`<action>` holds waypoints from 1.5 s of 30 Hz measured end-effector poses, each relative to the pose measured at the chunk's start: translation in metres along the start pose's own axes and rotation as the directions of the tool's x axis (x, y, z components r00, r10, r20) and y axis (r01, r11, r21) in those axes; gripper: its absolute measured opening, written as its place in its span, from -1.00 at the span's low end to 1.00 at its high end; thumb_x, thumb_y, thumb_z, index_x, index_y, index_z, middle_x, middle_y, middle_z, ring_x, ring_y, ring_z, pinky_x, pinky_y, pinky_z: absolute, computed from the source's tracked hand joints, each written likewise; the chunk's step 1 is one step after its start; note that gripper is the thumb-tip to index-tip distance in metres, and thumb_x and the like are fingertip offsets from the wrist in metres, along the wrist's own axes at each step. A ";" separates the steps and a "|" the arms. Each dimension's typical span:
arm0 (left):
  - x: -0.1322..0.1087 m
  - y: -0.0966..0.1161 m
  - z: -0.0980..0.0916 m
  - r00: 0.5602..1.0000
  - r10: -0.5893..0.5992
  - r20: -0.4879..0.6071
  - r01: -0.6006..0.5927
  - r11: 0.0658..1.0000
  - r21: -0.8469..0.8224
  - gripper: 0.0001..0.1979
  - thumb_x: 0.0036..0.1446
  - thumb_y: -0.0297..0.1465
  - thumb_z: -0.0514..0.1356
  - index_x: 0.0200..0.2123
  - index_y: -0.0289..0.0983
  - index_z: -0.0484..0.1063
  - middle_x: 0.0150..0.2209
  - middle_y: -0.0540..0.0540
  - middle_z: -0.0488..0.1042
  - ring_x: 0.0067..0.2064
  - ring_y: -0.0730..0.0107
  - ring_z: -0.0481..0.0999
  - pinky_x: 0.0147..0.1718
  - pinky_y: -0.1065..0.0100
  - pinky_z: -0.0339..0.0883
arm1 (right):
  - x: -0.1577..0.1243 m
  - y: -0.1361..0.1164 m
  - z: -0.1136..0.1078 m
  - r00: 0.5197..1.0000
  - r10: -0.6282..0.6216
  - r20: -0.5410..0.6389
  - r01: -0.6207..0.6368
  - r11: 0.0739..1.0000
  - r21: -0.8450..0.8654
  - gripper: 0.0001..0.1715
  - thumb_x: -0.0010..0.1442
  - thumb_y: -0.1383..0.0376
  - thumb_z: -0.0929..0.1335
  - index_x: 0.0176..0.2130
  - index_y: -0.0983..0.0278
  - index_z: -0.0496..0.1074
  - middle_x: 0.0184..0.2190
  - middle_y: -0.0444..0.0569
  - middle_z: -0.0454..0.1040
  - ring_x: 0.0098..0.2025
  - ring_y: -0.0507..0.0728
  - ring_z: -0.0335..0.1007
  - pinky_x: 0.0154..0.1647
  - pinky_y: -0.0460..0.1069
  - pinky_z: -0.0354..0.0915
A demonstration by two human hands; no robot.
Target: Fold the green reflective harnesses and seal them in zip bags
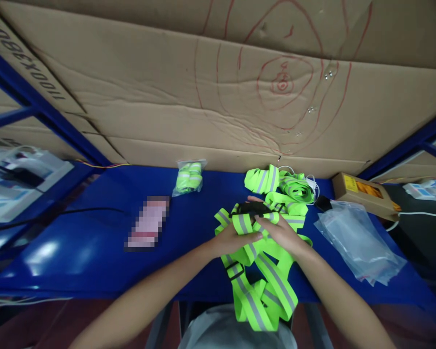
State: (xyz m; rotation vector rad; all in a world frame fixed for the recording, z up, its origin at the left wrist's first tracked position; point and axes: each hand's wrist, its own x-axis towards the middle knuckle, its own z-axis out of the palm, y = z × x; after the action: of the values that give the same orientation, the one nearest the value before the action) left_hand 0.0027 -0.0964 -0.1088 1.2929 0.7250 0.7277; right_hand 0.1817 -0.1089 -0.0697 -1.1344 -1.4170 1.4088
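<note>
Both hands are on a fluorescent yellow-green reflective strap [265, 305] with a grey stripe down its middle. My left hand [232, 240] grips a loop of it from the left. My right hand [281, 232] closes on the same bundle from the right, its fingers partly hidden by the webbing. A black piece [252, 208] sits at the top of the bundle between the hands. Lower down, a black buckle [235, 270] shows on the strap, and long loops hang over the table's front edge toward my lap. More rolled reflective straps [263, 179] lie just behind my hands.
On the blue table [94, 232] are a pixelated pink rectangular item [147, 223] and a clear bag of rolled yellow-green straps [189, 177]. Clear plastic bags [359, 237] and an open-fronted cardboard box [365, 194] lie right. A cardboard wall [148, 97] stands behind.
</note>
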 end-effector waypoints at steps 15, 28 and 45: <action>-0.009 0.012 0.002 0.964 -0.266 -0.004 0.266 0.964 -0.024 -0.38 -0.15 -0.08 0.51 -0.04 -0.26 0.59 -0.01 -0.19 0.64 0.09 -0.10 0.56 0.04 0.11 0.42 | 0.006 -0.011 -0.018 0.955 -0.294 -0.021 0.268 0.895 -0.356 -0.65 0.24 0.10 0.48 0.00 0.13 0.58 0.01 0.00 0.60 0.05 0.22 0.52 0.12 0.10 0.40; -0.003 0.031 -0.012 0.988 -0.151 -0.040 0.145 0.982 -0.125 -0.49 0.06 -0.04 0.40 -0.05 -0.27 0.61 -0.04 -0.16 0.65 0.10 0.00 0.57 0.16 0.12 0.36 | 0.002 -0.017 -0.019 0.996 -0.087 -0.022 0.090 0.981 0.175 -0.39 0.09 0.27 0.55 0.13 0.06 0.50 0.25 -0.05 0.44 0.27 0.29 0.38 0.22 0.16 0.39; -0.008 0.023 -0.003 0.965 -0.262 -0.021 0.255 0.953 -0.166 -0.42 -0.15 -0.16 0.53 -0.04 -0.25 0.60 -0.01 -0.18 0.65 0.10 -0.10 0.56 0.15 0.00 0.34 | 0.001 -0.017 -0.020 0.967 -0.239 0.087 0.254 0.881 -0.399 -0.64 0.26 0.11 0.46 0.03 0.13 0.59 0.00 0.04 0.59 0.04 0.26 0.53 0.10 0.14 0.39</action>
State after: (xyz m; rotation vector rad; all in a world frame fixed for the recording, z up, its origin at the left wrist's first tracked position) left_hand -0.0057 -0.0982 -0.0855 1.0137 0.8350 0.5889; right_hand 0.2000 -0.1025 -0.0520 -1.1331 -1.8684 0.9808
